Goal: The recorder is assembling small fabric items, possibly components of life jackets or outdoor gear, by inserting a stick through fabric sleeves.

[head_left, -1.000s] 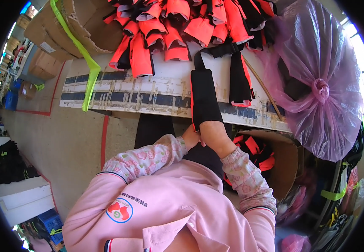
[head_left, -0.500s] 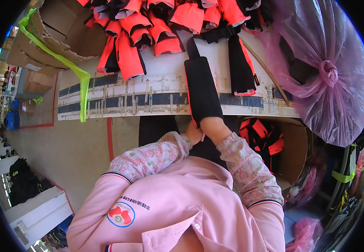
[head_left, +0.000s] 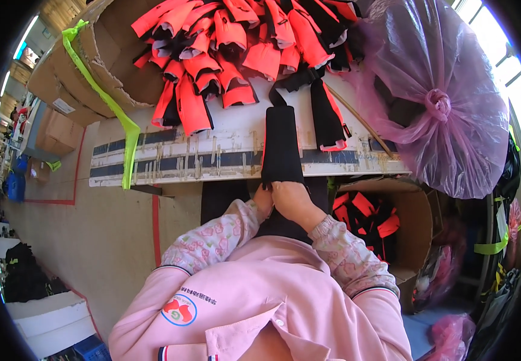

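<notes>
A long black fabric sleeve with orange edging (head_left: 282, 144) lies over the table's near edge, its narrower end pointing away from me. A black strap (head_left: 296, 83) curls on the table just beyond that end. My right hand (head_left: 292, 200) is closed on the sleeve's near end, with its back turned up. Close beside it, my left hand (head_left: 263, 200) grips the same end from the left, its fingers partly hidden. To the right of the sleeve lies another black-and-orange piece (head_left: 328, 117), and a heap of similar orange-and-black pieces (head_left: 230, 54) covers the far side.
The worn white table (head_left: 188, 165) carries a torn cardboard box (head_left: 116, 60) at far left, with a neon-yellow strip (head_left: 129, 135) hanging down. A tied purple plastic bag (head_left: 453, 144) bulges at right. Below the table stands an open carton (head_left: 414, 222) holding orange-and-black pieces.
The view has shifted. The sleeve, tilted before, now points straight away from me, and its near end is drawn closer to both hands. My hands stay together at that end.
</notes>
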